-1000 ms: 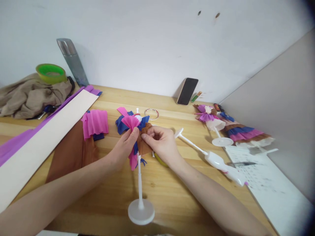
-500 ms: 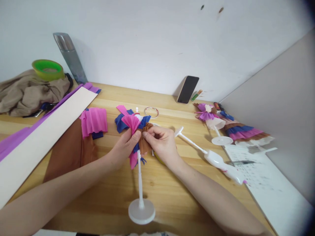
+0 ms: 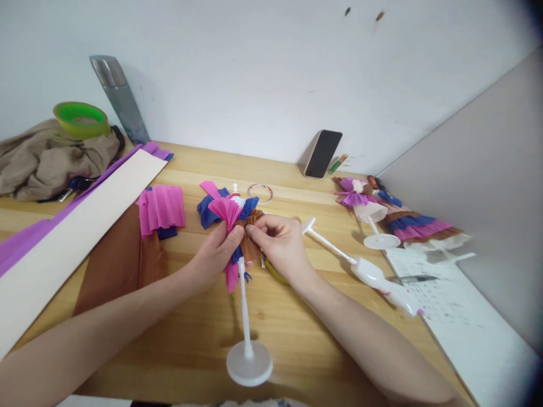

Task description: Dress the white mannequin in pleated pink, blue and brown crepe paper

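A small white dress form (image 3: 238, 200) lies tilted away from me, its stand (image 3: 249, 367) pointing at my side of the table. Gathered crepe paper in pink (image 3: 224, 210), blue (image 3: 250, 208) and brown (image 3: 250, 247) covers its body. Thumb and fingers of my left hand (image 3: 212, 249) pinch the paper at the waist, where pink and brown meet. Close beside it, my right hand (image 3: 285, 243) is closed on the gathered edge of the brown crepe paper. The fingertips hide part of the form.
Pleated pink paper (image 3: 162, 210), brown sheets (image 3: 110, 265) and a long cream strip (image 3: 85, 243) lie left. A second bare form (image 3: 369, 275), a dressed doll form (image 3: 369, 212) and a white notepad (image 3: 462, 316) are right. A phone (image 3: 323, 154) leans on the wall.
The stand's base has swung slightly to the right. Both hands keep their pinch on the paper at nearly the same spot, and the brown piece has shifted a little.
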`<state>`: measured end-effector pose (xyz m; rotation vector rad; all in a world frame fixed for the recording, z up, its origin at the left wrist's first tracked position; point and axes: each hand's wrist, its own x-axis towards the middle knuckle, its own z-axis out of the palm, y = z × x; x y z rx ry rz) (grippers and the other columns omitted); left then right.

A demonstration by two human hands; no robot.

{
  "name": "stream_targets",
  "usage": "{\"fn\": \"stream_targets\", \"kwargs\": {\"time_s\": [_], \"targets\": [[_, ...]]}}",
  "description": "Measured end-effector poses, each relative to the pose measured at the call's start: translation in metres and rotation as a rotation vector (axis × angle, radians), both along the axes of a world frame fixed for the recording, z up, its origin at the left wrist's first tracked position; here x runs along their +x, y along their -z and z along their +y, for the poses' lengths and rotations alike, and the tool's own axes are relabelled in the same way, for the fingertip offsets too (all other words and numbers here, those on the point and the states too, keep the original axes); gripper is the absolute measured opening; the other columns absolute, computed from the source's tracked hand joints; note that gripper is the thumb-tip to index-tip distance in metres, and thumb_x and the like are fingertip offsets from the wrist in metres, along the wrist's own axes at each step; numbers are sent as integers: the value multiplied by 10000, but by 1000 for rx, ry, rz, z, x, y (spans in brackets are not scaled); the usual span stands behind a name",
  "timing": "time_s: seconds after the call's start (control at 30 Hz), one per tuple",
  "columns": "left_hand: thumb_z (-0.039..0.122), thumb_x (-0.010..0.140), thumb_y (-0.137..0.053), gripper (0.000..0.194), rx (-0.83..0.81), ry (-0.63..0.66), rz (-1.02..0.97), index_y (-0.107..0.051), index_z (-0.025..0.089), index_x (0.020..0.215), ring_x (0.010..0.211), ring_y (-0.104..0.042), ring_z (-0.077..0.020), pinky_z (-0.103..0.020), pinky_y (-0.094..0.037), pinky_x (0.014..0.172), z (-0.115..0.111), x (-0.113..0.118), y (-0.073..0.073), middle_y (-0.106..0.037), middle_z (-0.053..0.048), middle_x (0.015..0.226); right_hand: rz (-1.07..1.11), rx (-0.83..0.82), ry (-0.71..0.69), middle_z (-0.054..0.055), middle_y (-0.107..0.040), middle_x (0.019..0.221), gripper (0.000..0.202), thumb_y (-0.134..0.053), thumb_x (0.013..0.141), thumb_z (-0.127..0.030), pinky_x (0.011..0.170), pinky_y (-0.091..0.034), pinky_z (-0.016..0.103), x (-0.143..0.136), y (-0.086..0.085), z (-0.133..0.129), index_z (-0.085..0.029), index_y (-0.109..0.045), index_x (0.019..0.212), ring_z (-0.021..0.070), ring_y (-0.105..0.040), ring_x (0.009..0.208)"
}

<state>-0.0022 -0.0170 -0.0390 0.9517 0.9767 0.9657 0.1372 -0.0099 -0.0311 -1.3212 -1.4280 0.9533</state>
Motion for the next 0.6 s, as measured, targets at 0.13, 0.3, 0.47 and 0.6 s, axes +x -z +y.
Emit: {"fn": "stream_targets", "kwargs": {"time_s": [0.13, 0.3, 0.47, 0.6], "targets": [[536, 757, -692, 500, -34, 29, 20, -574, 147, 1048, 554, -606, -136, -245, -531, 497, -1, 1, 0, -616, 7, 723, -88, 21, -14, -20, -458, 502, 268, -599, 707, -354, 449, -278, 230, 1, -1, 0, -188, -500, 521, 99, -380, 487], [526, 771, -693, 568, -145, 15, -63, -579, 142, 1173, 593, -666, -179, -256, -539, 480, -5, 3, -7, -700, -49, 804, -127, 35, -28, -25, -460, 502, 263, -601, 711, -343, 451, -291, 225, 1, -5, -2, -192, -484, 530, 96, -385, 486], [532, 851, -598, 515, -208, -10, -152, -593, 146, 1192, 689, -710, -218, -255, -549, 477, -4, 4, -10, -733, -84, 849, -135, 30, -32, -35, -456, 484, 273, -633, 704, -331, 444, -285, 222, 2, -7, -3, -193, -481, 525, 87, -376, 465], [542, 855, -588, 500, -248, -24, -139, -604, 144, 1158, 638, -705, -212, -266, -548, 466, -5, 4, -9, -731, -84, 810, -117, 40, -3, -26, -465, 486, 263, -626, 698, -308, 442, -293, 221, 1, -7, -3, -194, -491, 504, 93, -383, 477]]}}
